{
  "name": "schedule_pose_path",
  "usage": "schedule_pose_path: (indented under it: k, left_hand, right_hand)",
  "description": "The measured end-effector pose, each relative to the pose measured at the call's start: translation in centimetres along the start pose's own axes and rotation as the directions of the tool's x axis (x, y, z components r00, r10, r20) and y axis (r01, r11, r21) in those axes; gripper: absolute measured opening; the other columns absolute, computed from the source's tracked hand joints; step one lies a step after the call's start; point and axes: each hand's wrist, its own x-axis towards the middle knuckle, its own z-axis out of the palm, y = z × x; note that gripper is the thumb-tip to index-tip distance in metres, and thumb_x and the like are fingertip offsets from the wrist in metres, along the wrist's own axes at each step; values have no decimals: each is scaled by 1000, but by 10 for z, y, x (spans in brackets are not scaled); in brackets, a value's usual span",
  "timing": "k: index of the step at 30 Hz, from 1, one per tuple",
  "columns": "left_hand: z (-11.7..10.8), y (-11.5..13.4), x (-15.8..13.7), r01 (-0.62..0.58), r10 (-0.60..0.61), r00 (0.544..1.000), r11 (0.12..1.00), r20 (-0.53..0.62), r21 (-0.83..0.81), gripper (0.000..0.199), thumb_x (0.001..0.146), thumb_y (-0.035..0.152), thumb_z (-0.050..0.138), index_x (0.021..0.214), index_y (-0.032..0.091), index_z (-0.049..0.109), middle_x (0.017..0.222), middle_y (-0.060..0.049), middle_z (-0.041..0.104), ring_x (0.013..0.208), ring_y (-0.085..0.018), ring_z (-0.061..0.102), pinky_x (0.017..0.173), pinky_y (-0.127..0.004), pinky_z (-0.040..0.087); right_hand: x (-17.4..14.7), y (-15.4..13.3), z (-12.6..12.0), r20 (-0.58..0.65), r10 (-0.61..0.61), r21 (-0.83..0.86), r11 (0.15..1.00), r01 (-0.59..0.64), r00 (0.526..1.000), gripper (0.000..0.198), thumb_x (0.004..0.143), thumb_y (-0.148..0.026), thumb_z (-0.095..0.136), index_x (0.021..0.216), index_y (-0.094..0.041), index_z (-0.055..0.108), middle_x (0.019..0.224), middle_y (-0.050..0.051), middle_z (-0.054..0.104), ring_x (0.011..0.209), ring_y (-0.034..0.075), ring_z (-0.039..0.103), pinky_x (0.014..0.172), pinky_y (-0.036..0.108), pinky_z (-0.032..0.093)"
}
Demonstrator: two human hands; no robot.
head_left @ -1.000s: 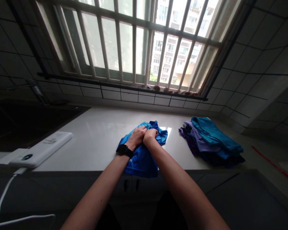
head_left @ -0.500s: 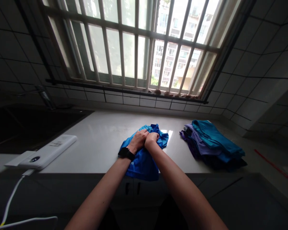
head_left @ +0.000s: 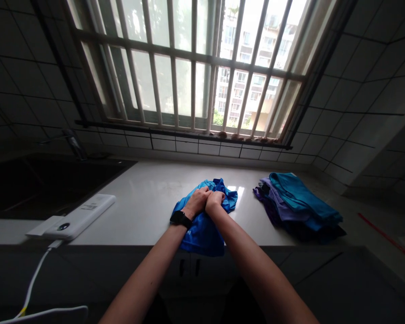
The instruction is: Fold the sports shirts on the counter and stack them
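Blue garment [head_left: 207, 236] lies rumpled on a white countertop [head_left: 141, 198], its near end draped over the front edge, as the left hand [head_left: 197, 201], below it a black wristwatch [head_left: 181, 218], and right hand [head_left: 216, 200] clutch the cloth side by side, fingers curled; folded clothes [head_left: 300, 198] are stacked at right.

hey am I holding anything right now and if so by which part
Your left hand and right hand meet on the blue garment, toward its far edge; with fingertips hidden, I can't tell whether they grip it.
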Motion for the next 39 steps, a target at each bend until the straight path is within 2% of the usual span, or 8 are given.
schedule_pose_path:
  k: [7, 18, 24, 31, 35, 39]
  left_hand:
    - [2, 0, -1, 3, -4, 1000, 999, -14, -37, 15, 97, 21, 57, 92, 24, 71, 103, -7, 70, 96, -22, 64, 92, -32, 49]
    - [0, 1, 0, 13, -14, 1000, 1000, 25, 22, 15, 100, 29, 58, 98, 22, 72, 106, -8, 68, 96, -21, 66, 89, -31, 50]
    - [5, -3, 0, -20, 20, 1000, 1000, -16, -1, 14, 99, 26, 58, 97, 22, 71, 104, -8, 69, 93, -21, 64, 88, -32, 50]
    - [3, -3, -1, -7, 6, 1000, 999, -25, -35, 9, 97, 27, 61, 92, 24, 68, 103, -6, 68, 93, -21, 64, 88, -32, 50]
    - [-2, 1, -2, 0, 0, 1000, 1000, 10, 11, 16, 100, 21, 54, 94, 23, 68, 107, -8, 68, 98, -21, 64, 92, -30, 49]
    - [-7, 5, -3, -9, 8, 1000, 1000, 25, 23, 18, 101, 21, 51, 96, 20, 69, 108, -10, 68, 100, -21, 64, 93, -31, 49]
  right_hand:
    - [2, 1, 5, -22, -3, 11, 1000, 3, 1000, 19, 91, -3, 62, 101, -9, 76, 71, 4, 63, 67, 22, 62, 65, 36, 54]
    - [1, -2, 4, -20, 26, -11, 1000, -26, 999, 5, 85, -7, 70, 86, -11, 71, 66, 0, 57, 63, 19, 59, 62, 31, 48]
    - [0, -2, 3, -24, 15, -3, 1000, -15, 1000, 4, 86, -10, 71, 85, -14, 72, 67, 2, 59, 65, 21, 62, 61, 33, 51]
    - [1, -4, 4, -20, 16, -4, 1000, -16, 1000, 7, 89, -8, 68, 86, -11, 73, 70, 4, 61, 67, 21, 65, 62, 33, 51]
    - [1, -3, 3, -4, 14, -3, 1000, -14, 1000, 13, 89, -3, 63, 85, -10, 72, 67, 2, 60, 66, 20, 64, 63, 32, 51]
    - [2, 2, 3, -16, 13, -4, 1000, -13, 1000, 21, 88, 4, 57, 95, -7, 74, 73, 6, 66, 71, 22, 67, 63, 32, 52]
